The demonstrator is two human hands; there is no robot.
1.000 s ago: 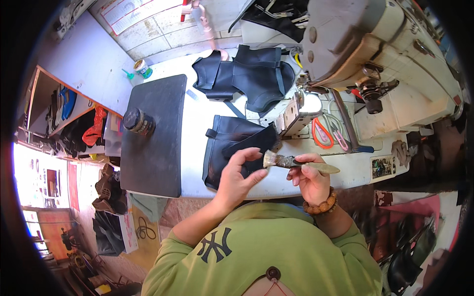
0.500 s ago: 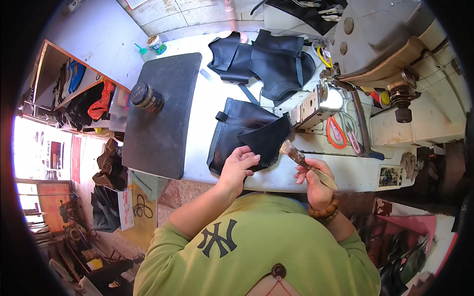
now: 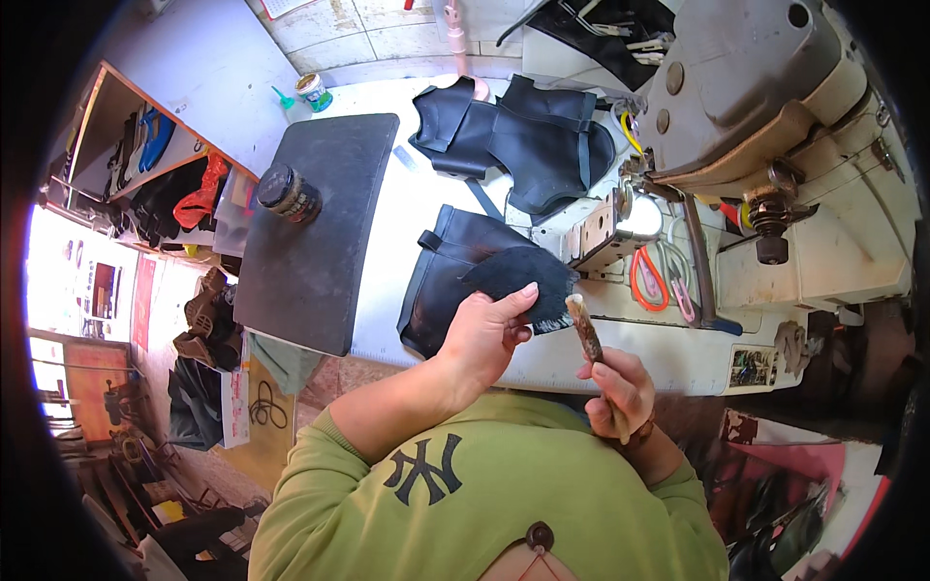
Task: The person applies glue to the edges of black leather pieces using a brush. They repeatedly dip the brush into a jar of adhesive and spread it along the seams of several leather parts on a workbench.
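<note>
My left hand [image 3: 484, 334] is closed on the near edge of a dark piece of leather [image 3: 523, 274], thumb on top and fingers beneath. That piece has a rough, frayed right edge with pale marks. Under it, on the white table, lies a larger black leather part [image 3: 436, 290] with a strap along its side. Between thumb and fingers, my right hand [image 3: 625, 389] grips a glue brush [image 3: 588, 337] with a brown, crusted shaft. Its pale tip points up and sits close to the frayed edge; whether they touch I cannot tell.
A dark jar [image 3: 289, 194] stands on a black board [image 3: 315, 247] at the left. More black leather parts [image 3: 523, 136] lie at the back. On the right are a sewing machine [image 3: 765, 107], orange-handled scissors [image 3: 647, 279] and a hammer [image 3: 699, 261]. A small tub [image 3: 313, 92] stands at the far left.
My left hand has gone from resting with loose fingers on the leather piece to pinching its edge. The brush has turned more upright, and my right hand has shifted slightly nearer to me.
</note>
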